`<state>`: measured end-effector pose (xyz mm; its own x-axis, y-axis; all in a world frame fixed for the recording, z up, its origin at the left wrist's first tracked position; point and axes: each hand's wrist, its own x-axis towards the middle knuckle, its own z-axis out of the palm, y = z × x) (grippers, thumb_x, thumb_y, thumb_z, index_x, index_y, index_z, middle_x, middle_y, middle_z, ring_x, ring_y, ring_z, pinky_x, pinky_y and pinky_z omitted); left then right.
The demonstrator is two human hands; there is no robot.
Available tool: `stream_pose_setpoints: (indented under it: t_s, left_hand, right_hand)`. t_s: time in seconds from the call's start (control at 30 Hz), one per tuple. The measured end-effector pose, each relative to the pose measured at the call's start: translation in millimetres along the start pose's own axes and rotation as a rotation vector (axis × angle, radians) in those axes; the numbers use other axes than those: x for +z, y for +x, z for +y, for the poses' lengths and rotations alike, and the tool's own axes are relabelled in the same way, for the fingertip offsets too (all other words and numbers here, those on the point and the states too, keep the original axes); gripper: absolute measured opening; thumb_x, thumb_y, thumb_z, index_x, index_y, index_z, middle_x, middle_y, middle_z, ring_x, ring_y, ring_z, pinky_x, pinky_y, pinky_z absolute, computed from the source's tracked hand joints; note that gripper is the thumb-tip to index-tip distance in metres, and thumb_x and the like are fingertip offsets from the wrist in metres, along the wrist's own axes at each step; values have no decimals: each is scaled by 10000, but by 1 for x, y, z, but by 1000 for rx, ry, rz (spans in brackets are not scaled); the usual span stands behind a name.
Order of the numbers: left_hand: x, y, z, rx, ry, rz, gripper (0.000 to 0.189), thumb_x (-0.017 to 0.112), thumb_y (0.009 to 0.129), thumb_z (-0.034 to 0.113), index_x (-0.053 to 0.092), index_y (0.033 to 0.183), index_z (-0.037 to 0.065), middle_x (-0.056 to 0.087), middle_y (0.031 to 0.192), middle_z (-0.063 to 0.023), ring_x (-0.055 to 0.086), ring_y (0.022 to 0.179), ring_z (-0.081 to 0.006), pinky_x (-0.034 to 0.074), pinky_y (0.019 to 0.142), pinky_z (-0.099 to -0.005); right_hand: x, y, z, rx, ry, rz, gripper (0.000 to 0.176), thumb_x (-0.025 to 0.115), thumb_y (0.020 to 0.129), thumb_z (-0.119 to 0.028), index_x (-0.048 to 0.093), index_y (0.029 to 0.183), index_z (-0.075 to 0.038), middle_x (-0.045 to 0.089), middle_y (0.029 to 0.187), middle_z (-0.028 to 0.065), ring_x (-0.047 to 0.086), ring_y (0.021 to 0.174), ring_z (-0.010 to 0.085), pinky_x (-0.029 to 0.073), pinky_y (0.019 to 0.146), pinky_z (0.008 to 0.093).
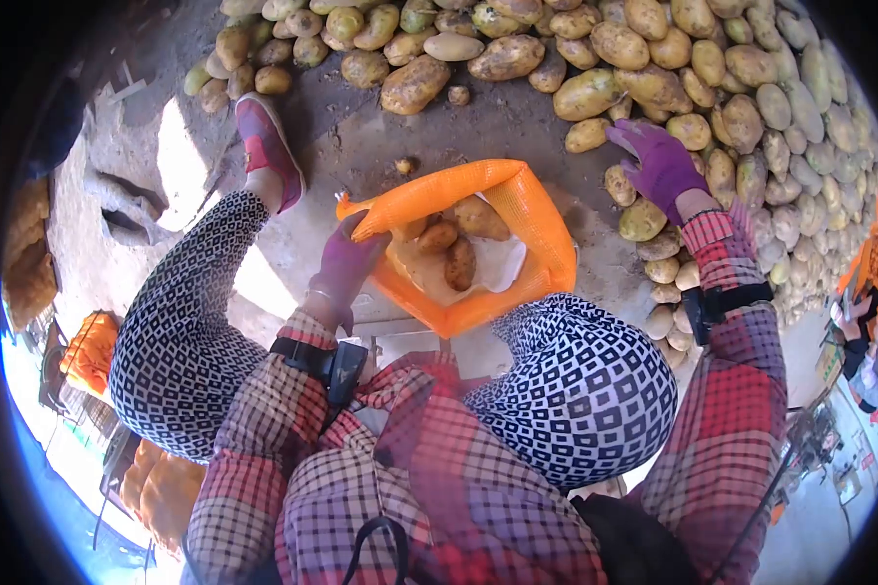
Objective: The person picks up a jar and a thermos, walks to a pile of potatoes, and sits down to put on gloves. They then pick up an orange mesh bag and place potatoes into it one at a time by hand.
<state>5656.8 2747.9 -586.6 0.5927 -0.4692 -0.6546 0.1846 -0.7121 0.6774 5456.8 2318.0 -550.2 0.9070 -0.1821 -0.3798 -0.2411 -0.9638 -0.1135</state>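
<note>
My left hand (pixel 349 255), in a purple glove, grips the left rim of an orange mesh sack (pixel 546 229). The sack stands between my legs with its mouth wide and its edge rolled outward. Several potatoes (pixel 460 263) lie inside on its pale bottom. To the right, my right hand (pixel 661 168), also gloved in purple, reaches over the edge of a large potato pile (pixel 644 88). Its fingers are spread, with nothing seen in them. A potato (pixel 587 136) lies just beyond the fingertips, and another potato (pixel 643 220) lies below the hand.
The pile curves from the top around the right side. A small loose potato (pixel 406 166) lies on the dirt floor behind the sack. Grey cloth (pixel 122 207) lies at left, near full orange sacks (pixel 161 487). Another person (pixel 870 370) is at the far right.
</note>
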Motion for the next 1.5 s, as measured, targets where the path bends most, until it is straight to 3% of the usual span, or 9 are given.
stream_pose_setpoints:
  t_s: [0.43,0.6,0.73,0.9,1.03,1.23,1.33,1.4,1.5]
  left_hand:
    - [-5,-11,41,-174,-87,35,528,677,879,338,510,1271,27,642,1055,-53,618,955,-114,522,763,-256]
    - [-6,1,34,-90,-185,-27,517,624,917,229,428,1327,-16,665,1017,-66,655,879,-139,528,751,-263]
    - [2,7,39,-80,-237,-12,503,660,896,292,490,1252,-19,652,929,-60,640,815,-154,523,697,-275]
    - [12,3,61,-114,-187,67,500,659,897,325,504,1230,-14,646,914,-52,623,816,-138,513,709,-271]
    - [22,6,70,-129,-177,61,517,662,890,352,508,1228,-7,643,925,-54,620,807,-138,511,707,-271]
    - [11,7,72,-141,140,11,656,638,889,432,449,1363,19,630,1156,-126,582,1082,-223,449,924,-334]
    - [6,19,45,-114,128,34,745,644,871,472,383,1413,33,607,1201,-153,558,1141,-259,447,957,-347]
    - [15,4,86,-279,73,32,874,666,832,521,313,1433,-7,584,1231,-176,538,1169,-300,442,990,-369]
    - [14,22,47,-120,-181,-7,749,692,855,415,379,1379,-20,607,1186,-111,587,1073,-212,494,869,-304]
  right_hand:
    - [99,53,-47,536,64,-160,617,696,803,-352,431,1340,-203,477,1279,105,570,1085,325,496,871,437]
    - [54,8,-83,333,1369,362,666,827,717,-218,506,1287,-92,632,1128,100,606,1028,186,494,900,341]
    - [2,-29,-115,67,1080,-109,715,813,742,-248,471,1354,-105,601,1186,102,589,1074,197,481,928,347]
    - [99,-80,-63,804,646,394,595,657,833,-278,444,1381,-188,560,1276,128,580,1103,326,469,942,412]
    - [125,-74,-51,724,381,445,505,630,838,-260,499,1324,-217,553,1259,102,575,1077,333,485,899,445]
    - [112,-16,-41,690,107,-158,473,604,862,-236,492,1320,-208,511,1314,113,547,1120,329,488,910,433]
    - [106,-28,-49,730,226,-65,506,649,849,-234,487,1326,-176,532,1288,105,574,1088,268,499,893,400]
    - [94,-46,-64,744,1131,453,575,745,781,-286,519,1278,-106,583,1195,101,591,1027,243,504,849,367]
    - [33,-58,-116,395,1487,301,585,756,774,-252,512,1269,-60,596,1161,132,545,1111,235,443,951,365]
